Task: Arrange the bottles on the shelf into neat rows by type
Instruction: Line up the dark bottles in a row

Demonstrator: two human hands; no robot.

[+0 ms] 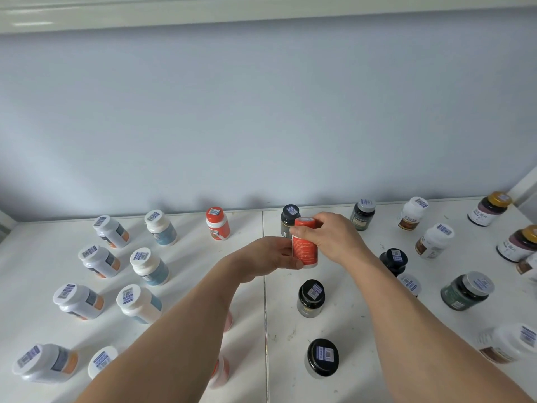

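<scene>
Two-handed grip on one orange bottle (pixel 304 245), raised just above the shelf (pixel 348 330) near its centre seam. Left hand (pixel 267 257) wrapped round the lower body from the left, thumb across the base; right hand (pixel 334 237) cupped over the cap and upper side from the right, fingers pressed onto it. Held upright, label facing the camera, probably to check the type or to pass it across from right hand to left before setting it down.

Likely destination: the orange column, headed by an orange bottle at the back (pixel 218 223), with more orange bottles partly hidden under the left forearm, so a gap between them seems the natural slot.

Already sorted at left: a column of white bottles with orange labels (pixel 100 260) and beside it a column of white bottles with teal labels (pixel 149 266), spaced evenly front to back. Right of the seam, a looser line of black-capped jars (pixel 311 298), then mixed grey-capped, white and gold-capped bottles (pixel 489 209) well apart and not yet lined up.

Risk, judged from the crowding: forearms low over standing bottles, easy to knock one on the way down.
</scene>
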